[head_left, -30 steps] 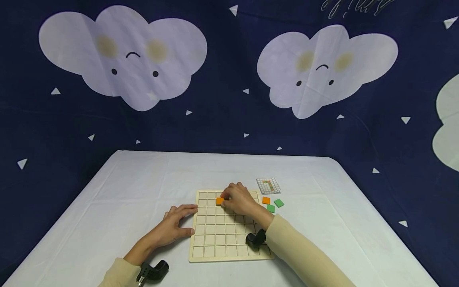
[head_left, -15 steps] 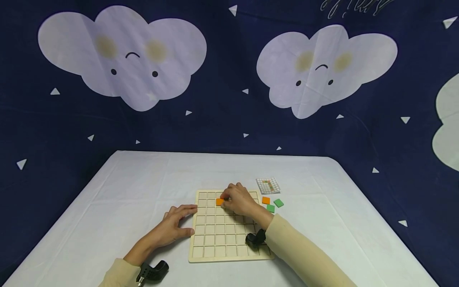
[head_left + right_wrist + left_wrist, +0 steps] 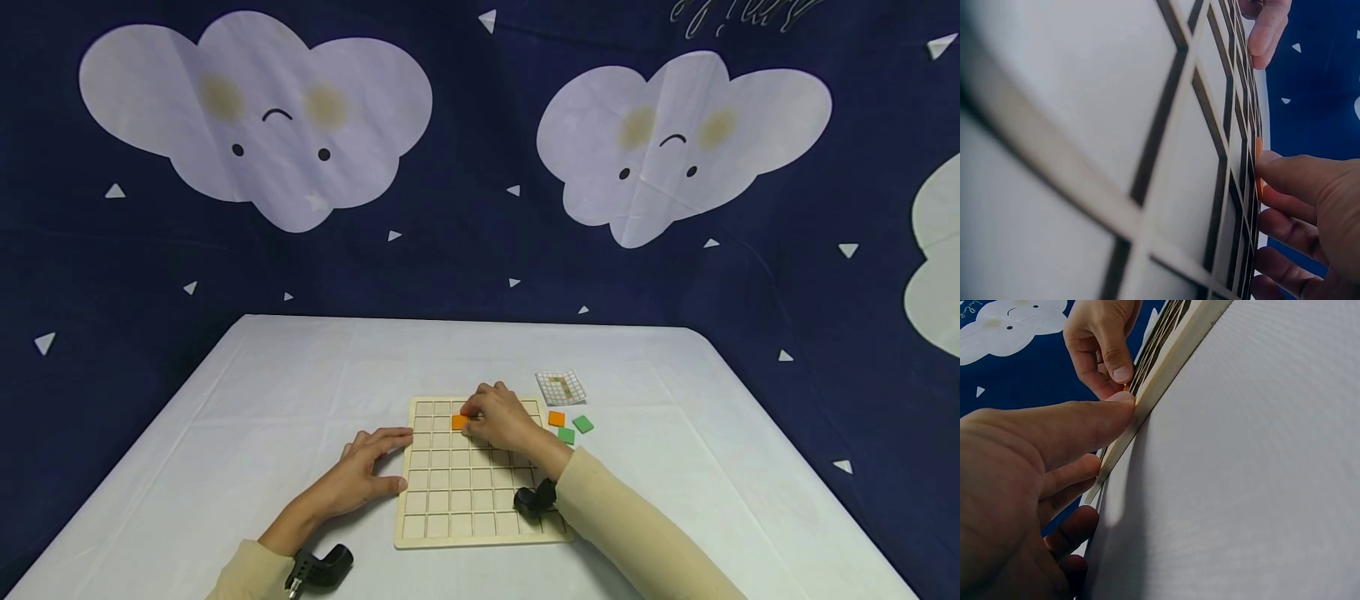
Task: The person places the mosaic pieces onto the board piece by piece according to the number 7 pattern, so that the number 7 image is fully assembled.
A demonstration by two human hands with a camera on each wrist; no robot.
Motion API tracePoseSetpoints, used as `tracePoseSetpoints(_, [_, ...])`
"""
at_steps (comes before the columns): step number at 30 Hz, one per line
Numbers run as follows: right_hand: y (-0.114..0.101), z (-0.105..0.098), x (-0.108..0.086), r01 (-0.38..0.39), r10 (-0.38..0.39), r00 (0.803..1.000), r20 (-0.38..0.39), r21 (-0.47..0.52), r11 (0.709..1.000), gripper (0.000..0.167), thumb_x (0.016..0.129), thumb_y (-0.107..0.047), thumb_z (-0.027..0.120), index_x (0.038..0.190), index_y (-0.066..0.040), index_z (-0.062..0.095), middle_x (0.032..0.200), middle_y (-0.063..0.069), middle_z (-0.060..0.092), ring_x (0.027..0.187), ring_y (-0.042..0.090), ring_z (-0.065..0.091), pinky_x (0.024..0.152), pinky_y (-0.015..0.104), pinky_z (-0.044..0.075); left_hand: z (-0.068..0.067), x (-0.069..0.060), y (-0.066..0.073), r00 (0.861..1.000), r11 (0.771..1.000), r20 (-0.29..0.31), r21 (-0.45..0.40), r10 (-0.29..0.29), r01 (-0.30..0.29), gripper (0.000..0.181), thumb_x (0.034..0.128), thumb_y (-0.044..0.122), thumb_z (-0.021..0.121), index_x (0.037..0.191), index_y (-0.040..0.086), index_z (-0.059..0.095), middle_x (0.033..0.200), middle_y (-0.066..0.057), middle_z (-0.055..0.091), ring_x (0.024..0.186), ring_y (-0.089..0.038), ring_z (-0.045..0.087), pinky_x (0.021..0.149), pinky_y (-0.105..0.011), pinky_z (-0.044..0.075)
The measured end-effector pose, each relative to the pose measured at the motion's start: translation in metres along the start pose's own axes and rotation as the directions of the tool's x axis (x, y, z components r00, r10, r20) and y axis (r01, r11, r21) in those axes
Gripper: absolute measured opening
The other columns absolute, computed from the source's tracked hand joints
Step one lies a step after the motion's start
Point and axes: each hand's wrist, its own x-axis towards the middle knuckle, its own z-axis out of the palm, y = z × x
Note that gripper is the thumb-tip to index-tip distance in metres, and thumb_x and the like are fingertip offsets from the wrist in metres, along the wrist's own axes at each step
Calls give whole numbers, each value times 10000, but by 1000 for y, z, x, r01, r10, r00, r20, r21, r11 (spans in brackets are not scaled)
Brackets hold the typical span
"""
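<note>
Lying between the hands point(image 3: 366, 472) point(image 3: 502, 417), the orange tile point(image 3: 458, 422) touches the right one.

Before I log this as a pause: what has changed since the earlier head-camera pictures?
Nothing visibly moved, and nothing was taken hold of or let go. The right hand still pinches the orange tile at the board, the left hand still touches its left edge, and the loose tiles and card lie as before.
</note>
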Motion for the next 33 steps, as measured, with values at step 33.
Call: tracePoseSetpoints(33, [17, -38, -39, -115, 128, 990, -55, 196, 974, 308, 845, -252, 696, 1118, -111, 676, 1032, 42, 605, 999, 237, 504, 893, 436, 414, 0, 0, 3, 1000, 1000, 2, -23, -17, 17, 624, 752, 271, 763, 1318, 115, 550, 1429, -12, 467, 1042, -134, 363, 894, -381, 228])
